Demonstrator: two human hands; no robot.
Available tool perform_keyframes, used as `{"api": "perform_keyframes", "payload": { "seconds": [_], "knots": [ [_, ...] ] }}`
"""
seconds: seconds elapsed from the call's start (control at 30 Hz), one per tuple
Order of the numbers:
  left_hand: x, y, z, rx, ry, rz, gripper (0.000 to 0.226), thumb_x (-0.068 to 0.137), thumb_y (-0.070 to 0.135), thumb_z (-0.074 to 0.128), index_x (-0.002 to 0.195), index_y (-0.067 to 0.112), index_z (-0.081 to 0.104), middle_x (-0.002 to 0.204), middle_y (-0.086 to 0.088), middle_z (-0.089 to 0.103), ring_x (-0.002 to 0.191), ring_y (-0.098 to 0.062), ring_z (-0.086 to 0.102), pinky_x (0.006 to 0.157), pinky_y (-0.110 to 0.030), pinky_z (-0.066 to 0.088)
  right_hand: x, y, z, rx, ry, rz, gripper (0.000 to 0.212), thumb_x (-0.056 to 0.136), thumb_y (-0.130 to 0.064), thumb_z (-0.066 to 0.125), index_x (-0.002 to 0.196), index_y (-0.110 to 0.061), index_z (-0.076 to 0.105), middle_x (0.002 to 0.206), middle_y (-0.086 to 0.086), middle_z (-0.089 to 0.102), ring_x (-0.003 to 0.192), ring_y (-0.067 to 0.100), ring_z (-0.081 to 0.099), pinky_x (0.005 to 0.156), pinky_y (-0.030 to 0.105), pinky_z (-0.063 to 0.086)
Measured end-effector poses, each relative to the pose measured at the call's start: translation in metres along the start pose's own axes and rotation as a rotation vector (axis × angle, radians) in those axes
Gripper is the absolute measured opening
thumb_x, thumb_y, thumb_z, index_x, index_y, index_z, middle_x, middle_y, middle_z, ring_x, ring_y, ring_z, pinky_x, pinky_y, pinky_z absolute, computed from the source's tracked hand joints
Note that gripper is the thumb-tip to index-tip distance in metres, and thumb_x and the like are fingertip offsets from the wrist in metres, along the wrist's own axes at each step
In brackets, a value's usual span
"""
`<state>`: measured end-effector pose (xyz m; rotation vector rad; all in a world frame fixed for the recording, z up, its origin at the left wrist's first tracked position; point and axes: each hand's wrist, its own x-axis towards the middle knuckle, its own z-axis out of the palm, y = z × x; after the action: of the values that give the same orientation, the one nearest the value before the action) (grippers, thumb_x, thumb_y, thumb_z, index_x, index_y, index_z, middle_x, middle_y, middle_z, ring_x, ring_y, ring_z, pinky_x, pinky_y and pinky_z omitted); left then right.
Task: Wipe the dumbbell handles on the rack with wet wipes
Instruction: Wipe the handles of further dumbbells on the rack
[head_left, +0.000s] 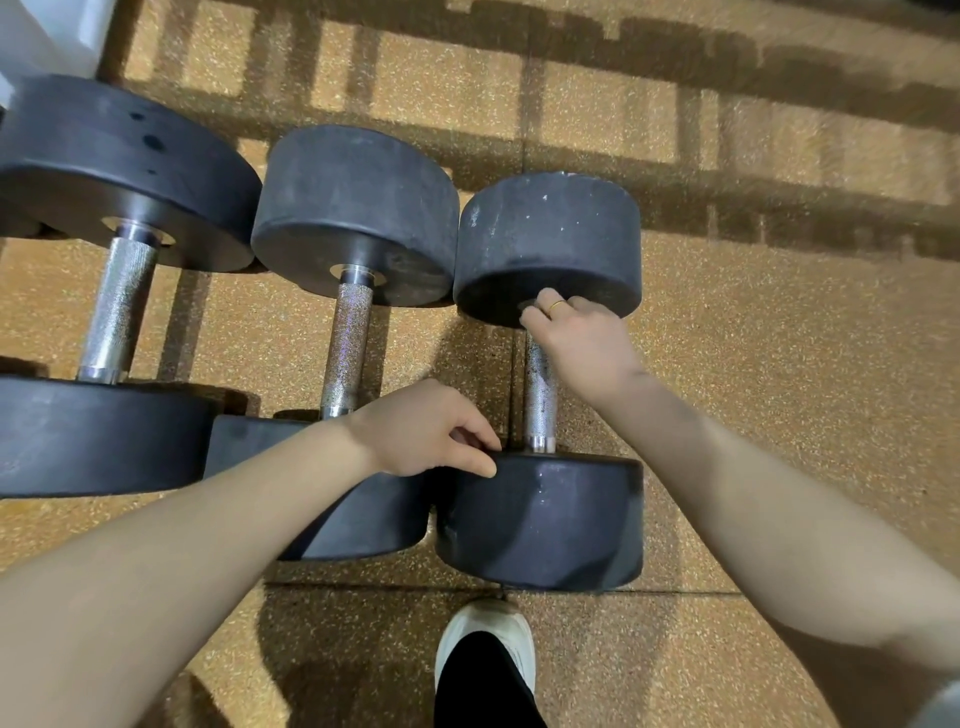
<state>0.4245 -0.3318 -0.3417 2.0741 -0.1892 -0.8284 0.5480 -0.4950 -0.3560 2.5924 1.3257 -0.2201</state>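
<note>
3 black dumbbells lie side by side on a speckled tan rubber floor (779, 364), their knurled metal handles running from the top toward the bottom of the frame. The largest dumbbell (117, 306) is at the left edge, the middle dumbbell (350, 343) sits just beside it, and the smallest dumbbell (540, 395) lies at the centre of the frame, touching or nearly touching the middle one.

The right hand (582, 348) is at the far end of the smallest dumbbell's handle, where it meets the upper weight head; its fingers curl round the handle there, and a thin gold ring (557, 306) shows on 1 finger. Whether a wipe is under the fingers cannot be told.

The left hand (431, 431) rests at the upper edge of the smallest dumbbell's near weight head, fingers bent, thumb and fingertips touching the rubber rim; it is not clear that it actually grips anything.

A white shoe (488, 634) with a dark trouser leg above it stands at the bottom centre. No writing or brand can be read on any dumbbell.
</note>
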Motion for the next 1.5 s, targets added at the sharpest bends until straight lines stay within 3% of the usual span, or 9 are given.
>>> {"api": "perform_keyframes", "payload": {
  "seconds": [0.13, 0.4, 0.6, 0.7, 0.83, 1.0, 1.23, 1.37, 1.5],
  "knots": [
    [-0.001, -0.002, 0.001, 0.008, 0.007, -0.006, 0.032, 0.081, 0.034, 0.069, 0.11, 0.021, 0.069, 0.091, 0.015, 0.061, 0.077, 0.008, 0.056, 0.076, -0.007, 0.041, -0.014, 0.002, 0.003, 0.312, -0.24, -0.073, 0.032, 0.09, -0.002, 0.047, 0.117, -0.012, 0.061, 0.116, 0.01, 0.055, 0.1, 0.032, 0.055, 0.078, 0.036, 0.046],
    [-0.015, 0.005, 0.012, 0.458, 0.069, -0.027, 0.042, 0.092, 0.053, 0.042, 0.125, 0.033, 0.058, 0.12, 0.01, 0.059, 0.108, -0.013, 0.055, 0.086, -0.034, 0.047, -0.036, -0.004, -0.005, 0.366, -0.472, -0.449, 0.019, 0.08, -0.008, 0.056, 0.091, -0.015, 0.07, 0.093, 0.002, 0.064, 0.087, 0.025, 0.059, 0.071, 0.036, 0.048],
    [-0.019, 0.007, 0.012, 0.433, 0.114, -0.048, 0.041, 0.091, 0.055, 0.042, 0.124, 0.036, 0.058, 0.122, 0.013, 0.058, 0.11, -0.012, 0.053, 0.085, -0.033, 0.048, -0.012, 0.001, -0.013, 0.048, -0.281, -0.23, 0.023, 0.099, -0.02, 0.04, 0.118, -0.01, 0.048, 0.114, 0.007, 0.053, 0.092, 0.032, 0.062, 0.063, 0.035, 0.044],
    [-0.021, 0.008, 0.015, 0.472, 0.145, -0.07, 0.038, 0.092, 0.052, 0.044, 0.12, 0.033, 0.061, 0.118, 0.011, 0.059, 0.107, -0.014, 0.054, 0.085, -0.033, 0.047, -0.006, -0.002, -0.011, 0.079, -0.179, -0.114, 0.027, 0.1, -0.026, 0.036, 0.114, -0.007, 0.049, 0.115, 0.012, 0.052, 0.097, 0.034, 0.059, 0.07, 0.038, 0.046],
    [-0.03, 0.006, 0.026, 0.503, 0.366, 0.013, 0.033, 0.092, 0.043, 0.05, 0.105, 0.019, 0.069, 0.112, 0.003, 0.062, 0.102, -0.021, 0.056, 0.082, -0.036, 0.049, -0.009, -0.009, -0.001, 0.333, -0.207, 0.063, 0.025, 0.09, -0.004, 0.048, 0.113, -0.007, 0.056, 0.113, 0.013, 0.052, 0.097, 0.034, 0.057, 0.081, 0.037, 0.045],
    [-0.049, 0.004, 0.021, 0.519, 0.535, 0.131, 0.04, 0.085, 0.033, 0.038, 0.083, 0.014, 0.073, 0.103, -0.006, 0.066, 0.087, -0.026, 0.064, 0.076, -0.036, 0.054, -0.025, -0.023, -0.001, 0.476, -0.432, -0.215, 0.031, 0.075, 0.01, 0.054, 0.095, -0.006, 0.072, 0.099, 0.009, 0.068, 0.091, 0.026, 0.062, 0.081, 0.029, 0.046],
    [-0.074, -0.003, 0.015, 0.61, 0.493, 0.195, 0.038, 0.084, 0.027, 0.048, 0.114, 0.008, 0.063, 0.108, -0.004, 0.066, 0.094, -0.022, 0.065, 0.077, -0.033, 0.055, -0.035, 0.011, -0.018, 0.553, -0.833, 0.092, 0.039, 0.078, 0.014, 0.047, 0.102, -0.005, 0.071, 0.089, 0.017, 0.07, 0.053, 0.016, 0.055, 0.049, 0.018, 0.043],
    [-0.082, -0.005, 0.01, 0.533, 0.484, 0.163, 0.04, 0.087, 0.028, 0.043, 0.121, 0.013, 0.058, 0.115, -0.003, 0.062, 0.103, -0.021, 0.061, 0.082, -0.037, 0.055, -0.043, 0.009, -0.033, 0.726, -0.782, 0.175, 0.038, 0.079, 0.016, 0.047, 0.104, -0.003, 0.069, 0.091, 0.024, 0.068, 0.052, 0.013, 0.051, 0.042, 0.017, 0.042],
    [-0.084, -0.001, -0.001, 0.452, 0.526, 0.186, 0.036, 0.089, 0.019, 0.054, 0.125, 0.014, 0.055, 0.121, 0.0, 0.058, 0.11, -0.017, 0.054, 0.091, -0.034, 0.049, -0.043, -0.02, -0.067, 1.346, -0.34, 0.376, 0.022, 0.082, 0.015, 0.047, 0.086, 0.006, 0.066, 0.061, 0.005, 0.063, 0.044, 0.005, 0.047, 0.042, 0.015, 0.035]
  ]
}}
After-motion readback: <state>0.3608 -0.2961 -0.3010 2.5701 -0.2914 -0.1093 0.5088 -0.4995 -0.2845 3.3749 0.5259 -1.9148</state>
